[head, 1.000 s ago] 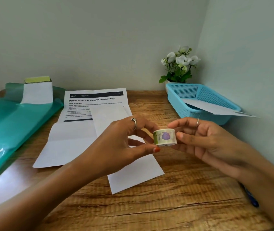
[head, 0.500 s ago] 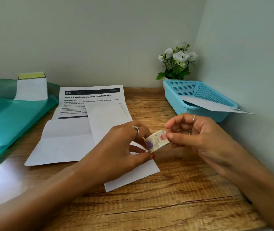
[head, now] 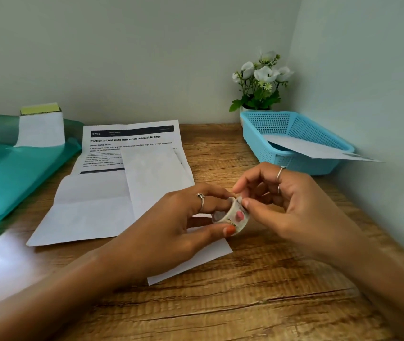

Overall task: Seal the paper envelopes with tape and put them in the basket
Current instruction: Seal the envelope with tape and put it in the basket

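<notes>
A wood-grain counter point(head: 257, 303) fills a corner formed by two pale grey-green walls. In that corner stands a small pot of white artificial flowers point(head: 261, 82), and just in front of it sits a light blue perforated plastic basket point(head: 265, 136) against the right wall. One white paper envelope point(head: 309, 147) lies slanted in the basket, its far end sticking out over the right rim. On the left a teal plastic sheet point(head: 6, 173) drapes over the counter edge, with a white-wrapped block topped in yellow-green point(head: 41, 124) at its back. A printed instruction sheet point(head: 112, 173) lies unfolded mid-counter, and a second white envelope point(head: 156, 183) rests lengthwise on top of it, partly under the hands. Above this envelope the left hand point(head: 171, 225) pinches a small roll of patterned tape point(head: 233, 215) between thumb and fingers, its grip curled round the roll. The right hand point(head: 292, 203) has its thumb and forefinger pressed together on the roll's upper edge.
</notes>
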